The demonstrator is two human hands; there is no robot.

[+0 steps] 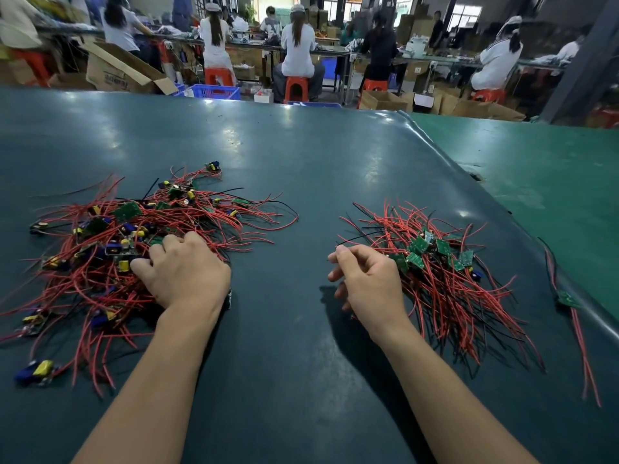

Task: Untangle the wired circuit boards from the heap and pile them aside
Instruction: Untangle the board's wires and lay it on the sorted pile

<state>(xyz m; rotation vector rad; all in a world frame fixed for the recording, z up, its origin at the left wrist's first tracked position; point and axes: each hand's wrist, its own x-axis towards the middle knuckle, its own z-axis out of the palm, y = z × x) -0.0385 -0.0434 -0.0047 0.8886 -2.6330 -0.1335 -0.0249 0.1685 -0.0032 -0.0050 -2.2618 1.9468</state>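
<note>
Writing: a cardboard box [115,70] at upper left carried print we couldn't read.
Heap [134,249]: left of centre, wires fanned every way.
Pile [442,276]: right of centre, wires ran toward lower right.
Left hand [187,272]: we had fingers curled into the heap.
Right hand [365,279]: loosely curled beside the pile, holding nothing.

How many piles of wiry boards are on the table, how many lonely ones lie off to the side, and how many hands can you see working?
Piles of wired boards: 2, the tangled heap and the sorted pile
Stray wired board lying apart: 1
Hands: 2, left hand and right hand
Total: 5
</note>
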